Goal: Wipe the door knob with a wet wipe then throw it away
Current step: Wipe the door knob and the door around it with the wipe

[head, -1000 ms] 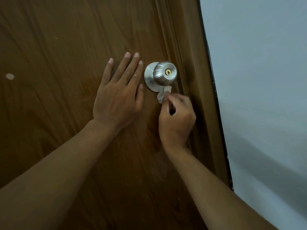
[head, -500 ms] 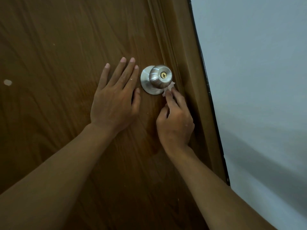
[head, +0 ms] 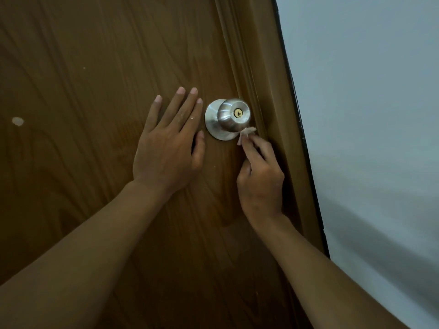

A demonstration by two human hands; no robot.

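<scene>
- The left hand [head: 166,148] lies flat on the brown wooden door [head: 95,91], fingers straight and slightly spread, pointing up and a little to the right. It holds nothing.
- The left thumb rests just beside the lower left edge of the round backing plate [head: 210,119] of the knob; whether it touches the plate cannot be told.
- The door knob [head: 234,115] is brushed silver metal with a small brass keyhole [head: 237,112] at the centre of its face. It sits near the right edge of the door, close to the moulded door frame [head: 268,91].
- The right hand [head: 260,172] is below and to the right of the knob, its fingers curled round a small, crumpled white wet wipe [head: 244,135].
- Only a small bunch of the wipe shows past the fingertips; the rest is hidden inside the hand.
- The visible end of the wipe is pressed against the lower right side of the knob, where the knob meets its backing plate.
- Both forearms reach in from the bottom of the view, bare, the left from the lower left and the right from the lower right.
- A pale chip or spot [head: 17,121] marks the door surface well to the left of the hands.
- Right of the frame, beyond a thin dark edge strip [head: 299,115], is a plain pale wall [head: 368,115].
</scene>
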